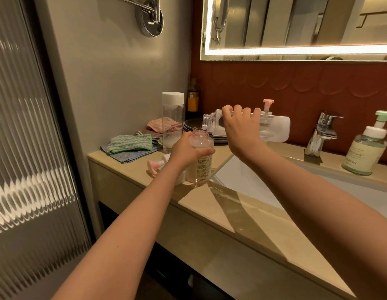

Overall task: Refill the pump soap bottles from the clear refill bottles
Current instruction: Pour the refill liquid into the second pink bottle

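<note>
Grips pump bottle (203, 158) upright on surface (210, 204) with left hand (185, 151); holds refill bottle (275, 128) sideways just above with right hand (240, 128).

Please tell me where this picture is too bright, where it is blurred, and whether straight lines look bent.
Head view: the mirror's lit strip is blown out to white; glare patches sit on the ribbed glass door, whose ribs lean and curve, a wide-angle effect; the green pump bottle at the right edge looks smeared; dark shadow wedges cross the counter.
</note>
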The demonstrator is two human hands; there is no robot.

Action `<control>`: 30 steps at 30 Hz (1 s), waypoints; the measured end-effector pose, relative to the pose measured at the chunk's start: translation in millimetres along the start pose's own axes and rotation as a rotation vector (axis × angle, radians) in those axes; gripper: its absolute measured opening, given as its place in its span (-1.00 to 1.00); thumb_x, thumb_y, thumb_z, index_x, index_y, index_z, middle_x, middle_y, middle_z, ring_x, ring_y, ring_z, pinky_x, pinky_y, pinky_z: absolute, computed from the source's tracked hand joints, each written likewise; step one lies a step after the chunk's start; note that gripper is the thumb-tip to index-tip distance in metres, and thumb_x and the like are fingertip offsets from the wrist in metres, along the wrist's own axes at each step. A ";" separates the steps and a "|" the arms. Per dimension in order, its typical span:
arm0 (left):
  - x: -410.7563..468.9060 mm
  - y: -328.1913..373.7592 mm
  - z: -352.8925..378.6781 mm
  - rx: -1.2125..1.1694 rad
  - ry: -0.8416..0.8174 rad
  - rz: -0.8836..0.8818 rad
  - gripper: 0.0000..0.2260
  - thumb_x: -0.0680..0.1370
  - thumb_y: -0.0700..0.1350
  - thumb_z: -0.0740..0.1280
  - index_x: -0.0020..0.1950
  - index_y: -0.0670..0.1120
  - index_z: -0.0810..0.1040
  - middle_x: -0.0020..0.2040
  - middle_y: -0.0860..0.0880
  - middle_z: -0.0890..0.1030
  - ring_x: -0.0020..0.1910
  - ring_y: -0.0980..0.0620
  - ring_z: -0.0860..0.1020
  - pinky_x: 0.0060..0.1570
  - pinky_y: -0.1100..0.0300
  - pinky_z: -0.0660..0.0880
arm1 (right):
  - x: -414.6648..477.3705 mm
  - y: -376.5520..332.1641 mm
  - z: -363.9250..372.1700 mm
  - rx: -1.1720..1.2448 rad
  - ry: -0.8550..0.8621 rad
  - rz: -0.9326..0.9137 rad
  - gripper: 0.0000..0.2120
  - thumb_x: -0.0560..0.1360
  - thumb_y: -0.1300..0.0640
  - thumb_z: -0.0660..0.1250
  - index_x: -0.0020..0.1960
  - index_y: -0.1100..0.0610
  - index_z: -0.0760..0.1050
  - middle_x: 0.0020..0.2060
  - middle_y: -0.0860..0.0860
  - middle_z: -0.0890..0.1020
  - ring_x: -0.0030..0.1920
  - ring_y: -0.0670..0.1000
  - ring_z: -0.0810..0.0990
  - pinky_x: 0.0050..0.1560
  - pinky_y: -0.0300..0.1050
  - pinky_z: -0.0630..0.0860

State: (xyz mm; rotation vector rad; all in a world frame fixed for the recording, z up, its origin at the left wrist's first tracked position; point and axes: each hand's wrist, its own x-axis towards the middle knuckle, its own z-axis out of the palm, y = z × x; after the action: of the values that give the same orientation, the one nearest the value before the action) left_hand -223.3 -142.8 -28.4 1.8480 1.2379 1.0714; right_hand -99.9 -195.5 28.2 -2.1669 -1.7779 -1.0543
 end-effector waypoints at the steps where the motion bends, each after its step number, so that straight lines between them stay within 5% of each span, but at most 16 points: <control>1: 0.6 1.0 -1.1 0.003 -0.011 -0.007 -0.25 0.33 0.08 0.51 0.42 -0.07 0.26 0.32 -0.04 0.44 0.28 -0.07 0.41 0.22 0.01 0.41 | 0.8 0.9 2.8 0.040 0.001 0.015 -0.49 0.47 0.27 0.28 0.36 0.21 0.18 0.18 0.19 0.43 0.16 0.22 0.44 0.21 0.12 0.27; 8: 4.1 4.2 -23.8 -0.073 -0.264 -0.091 -0.35 0.46 -0.19 0.38 0.47 -0.10 0.15 0.36 -0.08 0.34 0.29 -0.04 0.35 0.19 0.12 0.32 | 14.1 0.6 31.0 0.507 -0.173 0.235 -0.38 0.38 0.20 0.43 0.33 0.15 0.19 0.21 0.16 0.43 0.21 0.21 0.45 0.22 0.14 0.38; 11: 12.1 0.3 -35.1 -0.130 -0.225 -0.118 -0.38 0.47 -0.32 0.25 0.49 -0.10 0.13 0.39 -0.15 0.30 0.31 -0.11 0.36 0.22 0.06 0.31 | 23.2 2.9 40.2 0.773 -0.234 0.379 -0.28 0.32 0.12 0.51 0.33 0.16 0.18 0.25 0.15 0.43 0.23 0.19 0.44 0.20 0.18 0.42; 14: 20.8 -6.7 -45.1 -0.072 -0.153 -0.125 -0.43 0.48 -0.38 0.20 0.47 -0.11 0.20 0.28 -0.10 0.41 0.13 0.02 0.43 -0.01 0.20 0.40 | 32.3 6.1 47.3 1.006 -0.242 0.486 -0.23 0.28 0.07 0.55 0.33 0.18 0.20 0.26 0.14 0.44 0.25 0.16 0.45 0.18 0.09 0.46; 21: 35.3 -29.5 -47.1 0.223 -0.150 -0.181 -0.64 0.61 -0.10 0.15 0.41 -0.11 0.32 0.36 -0.12 0.39 0.27 -0.09 0.41 0.07 0.15 0.37 | 48.6 -2.8 60.4 1.233 -0.202 0.555 -0.27 0.31 0.06 0.54 0.34 0.18 0.24 0.27 0.11 0.44 0.27 0.11 0.42 0.17 -0.04 0.43; 26: 44.7 -43.0 -46.0 0.442 -0.253 -0.256 -0.60 0.62 0.05 0.11 0.38 -0.14 0.36 0.35 -0.11 0.41 0.26 -0.13 0.43 0.17 0.02 0.40 | 57.4 -15.3 76.3 1.298 -0.222 0.558 -0.21 0.30 0.09 0.55 0.40 0.16 0.22 0.33 0.12 0.41 0.30 0.12 0.41 0.20 -0.03 0.42; 30: 50.7 -44.9 -49.6 0.511 -0.375 -0.345 -0.62 0.57 0.04 0.24 0.32 -0.12 0.41 0.22 -0.12 0.45 0.09 -0.15 0.51 -0.29 0.06 0.53 | 61.7 -20.0 83.6 1.285 -0.191 0.581 -0.12 0.29 0.07 0.56 0.44 0.15 0.13 0.35 0.15 0.37 0.30 0.15 0.41 0.21 -0.02 0.41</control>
State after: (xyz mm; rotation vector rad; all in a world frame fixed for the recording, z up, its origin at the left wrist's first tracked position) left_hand -274.4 -76.2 -31.1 1.9727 1.6133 0.2123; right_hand -79.7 -96.6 -3.5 -1.6567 -1.1247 0.3976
